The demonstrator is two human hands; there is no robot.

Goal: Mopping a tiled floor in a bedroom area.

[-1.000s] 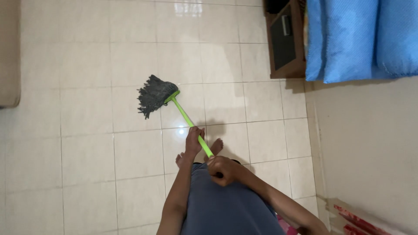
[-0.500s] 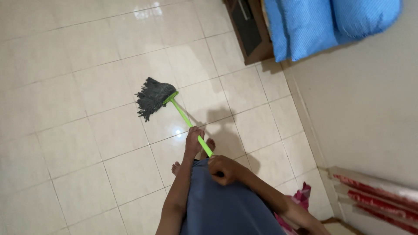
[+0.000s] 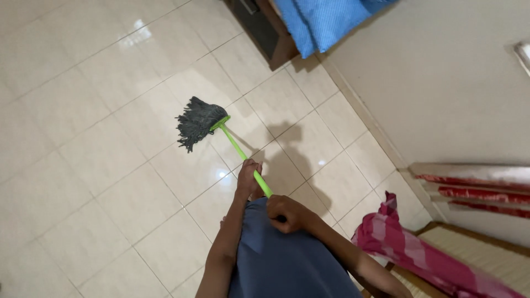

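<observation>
Left hand [image 3: 248, 177] fingers wrapped round the green mop handle [image 3: 238, 150] midway; right hand [image 3: 285, 212] fisted tight on its top end, against the torso. Dark grey mop head [image 3: 197, 121] lies on the glossy tiled floor [image 3: 99, 110] ahead.

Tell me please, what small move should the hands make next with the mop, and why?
Probably a short pull of the mop back toward the feet. Both hands already close around the green handle, the left hand lower down, the right hand at the top near the body. The grey mop head lies flat on the tiled floor, stretched out ahead, so drawing it back would wipe the tiles between.
</observation>
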